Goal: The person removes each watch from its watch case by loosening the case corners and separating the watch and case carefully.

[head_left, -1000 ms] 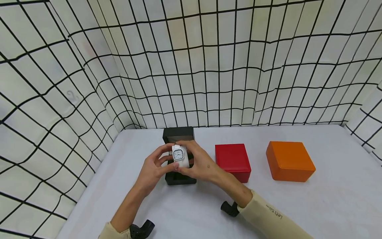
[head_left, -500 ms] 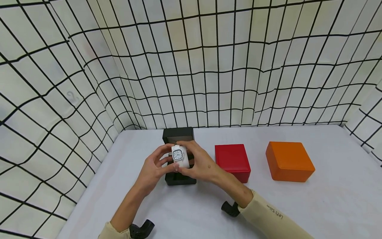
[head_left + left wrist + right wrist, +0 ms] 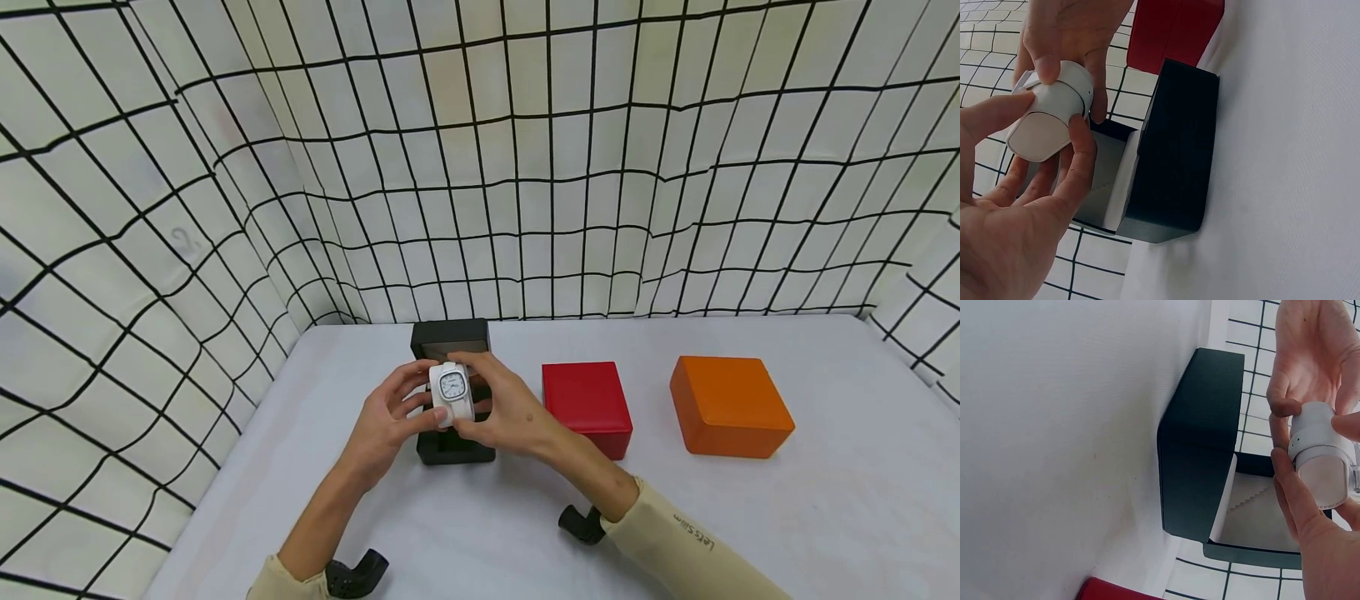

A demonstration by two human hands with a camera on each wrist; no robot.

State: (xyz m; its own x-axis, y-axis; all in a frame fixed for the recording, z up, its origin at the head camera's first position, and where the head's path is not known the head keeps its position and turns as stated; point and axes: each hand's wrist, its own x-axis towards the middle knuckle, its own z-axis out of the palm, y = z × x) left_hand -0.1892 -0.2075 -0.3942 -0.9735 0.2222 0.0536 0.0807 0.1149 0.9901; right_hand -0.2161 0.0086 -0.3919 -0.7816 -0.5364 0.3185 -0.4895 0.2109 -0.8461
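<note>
"Watch (image 3: 453,385) first: where is it?"

"Up in both hands, toward the left part of the desk (image 3: 675,517) and not far from the far edge. Its strap wraps a pale cushion (image 3: 1040,136), and the square white dial faces up at the head camera."

"And the fingers?"

"Clamped on it, both sides. The left hand (image 3: 386,422) has a fingertip near the top and its thumb low on the left. The right hand (image 3: 501,406) has one finger over the top and its thumb at the bottom. The other fingers are partly hidden behind the watch, so I can't tell which of them press on it."

"What's that behind the hands?"

"Dark box (image 3: 450,337), standing open, its lid raised on the side by the far edge. Both wrist views show a pale inside. The hands and watch cover its middle in the head view."

"Anything else out?"

"Red box (image 3: 587,396), just to the right of the dark one, partly behind the right forearm. Then an orange box (image 3: 735,396), well apart from the watch, toward the far right corner. Both look closed. Black mesh (image 3: 517,179) rises beyond the far edge, over white sheeting."
</note>
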